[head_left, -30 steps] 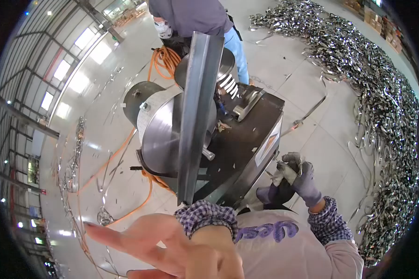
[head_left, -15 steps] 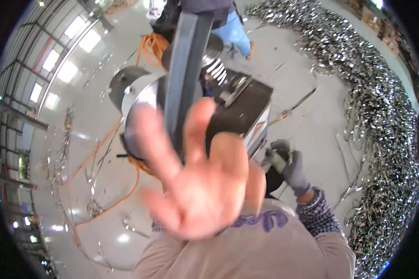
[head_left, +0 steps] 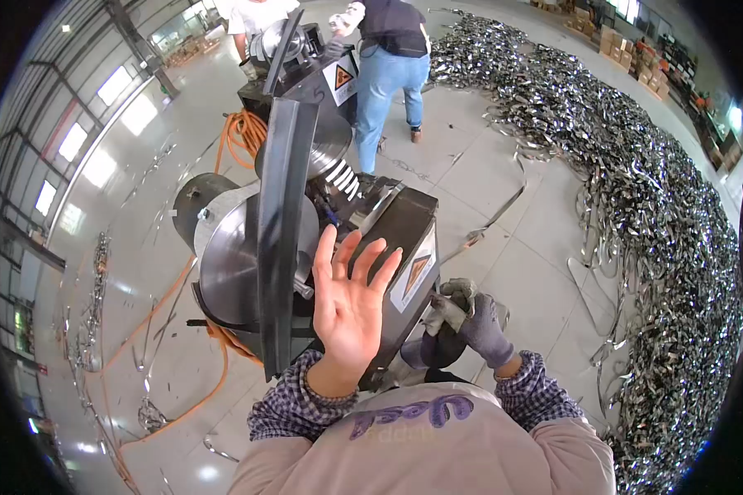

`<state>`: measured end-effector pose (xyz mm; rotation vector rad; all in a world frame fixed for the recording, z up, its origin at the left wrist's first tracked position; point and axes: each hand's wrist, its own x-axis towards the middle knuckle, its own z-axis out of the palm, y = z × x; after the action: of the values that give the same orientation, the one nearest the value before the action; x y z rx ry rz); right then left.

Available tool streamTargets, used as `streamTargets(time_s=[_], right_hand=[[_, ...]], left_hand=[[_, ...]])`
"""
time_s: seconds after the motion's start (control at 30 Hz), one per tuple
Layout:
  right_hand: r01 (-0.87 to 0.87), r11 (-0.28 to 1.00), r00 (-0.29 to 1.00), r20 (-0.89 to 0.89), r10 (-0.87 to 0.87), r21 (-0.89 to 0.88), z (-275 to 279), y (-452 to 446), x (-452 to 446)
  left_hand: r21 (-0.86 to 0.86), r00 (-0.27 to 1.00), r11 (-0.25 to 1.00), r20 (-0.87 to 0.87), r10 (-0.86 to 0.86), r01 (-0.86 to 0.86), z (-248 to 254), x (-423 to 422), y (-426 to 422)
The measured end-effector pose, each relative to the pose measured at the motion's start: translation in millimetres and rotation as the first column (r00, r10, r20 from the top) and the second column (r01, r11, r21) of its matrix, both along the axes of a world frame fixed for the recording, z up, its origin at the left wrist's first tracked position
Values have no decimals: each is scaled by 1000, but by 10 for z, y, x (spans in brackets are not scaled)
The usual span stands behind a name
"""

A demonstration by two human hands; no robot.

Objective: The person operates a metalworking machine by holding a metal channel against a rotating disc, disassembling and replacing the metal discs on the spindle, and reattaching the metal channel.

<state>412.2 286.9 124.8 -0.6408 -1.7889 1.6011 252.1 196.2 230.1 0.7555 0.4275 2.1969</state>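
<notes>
My left hand [head_left: 351, 305] is bare, palm toward me with its fingers spread, in front of a machine with a big round metal disc [head_left: 235, 256]. It holds nothing. A grey work glove covers my right hand [head_left: 485, 330], which is closed at the machine's right side. It grips a second worn work glove [head_left: 447, 315], partly hidden by my fingers. A dark angled metal bar [head_left: 285, 239] stands upright in front of the disc, left of my left hand. The machine's dark housing [head_left: 388, 231] carries a warning label [head_left: 414, 272].
A long heap of shiny metal strips [head_left: 636, 239] curves along the right. Ahead, a person in jeans [head_left: 388, 82] stands beside another machine [head_left: 305, 70], with a second person behind it. Orange cable [head_left: 239, 136] and loose strips lie on the floor.
My left hand has dropped away from close to the camera, its fingers still spread. The view has shifted, bringing more of the machines and people into sight. My right hand stays closed.
</notes>
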Motion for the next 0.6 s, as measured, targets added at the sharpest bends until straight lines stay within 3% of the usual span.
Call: streamTargets(time_s=[0.13, 0.23, 0.27, 0.33, 0.47, 0.53, 0.6], right_hand=[[-53, 986, 998, -43, 47, -157, 169, -11, 24], [-88, 987, 994, -82, 77, -133, 165, 11, 27], [-66, 988, 997, -41, 61, -137, 222, 3, 35], [-32, 990, 999, 39, 38, -139, 387, -28, 41], [5, 993, 999, 49, -11, 119, 164, 2, 31], [-43, 991, 998, -58, 36, -130, 135, -24, 16], [-71, 970, 997, -12, 70, -231, 122, -17, -15]], left_hand=[[-73, 999, 997, -30, 36, -38, 3, 35, 4], [-216, 983, 970, -164, 79, -114, 31, 65, -11], [-184, 994, 982, -109, 17, -37, 22, 37, -20], [-75, 962, 994, -256, -98, 81, 165, 24, -72], [149, 865, 966, -489, -115, 213, 735, 173, -310], [264, 804, 908, -582, -118, 324, 886, 185, -329], [283, 757, 883, -643, -116, 375, 949, 198, -401]])
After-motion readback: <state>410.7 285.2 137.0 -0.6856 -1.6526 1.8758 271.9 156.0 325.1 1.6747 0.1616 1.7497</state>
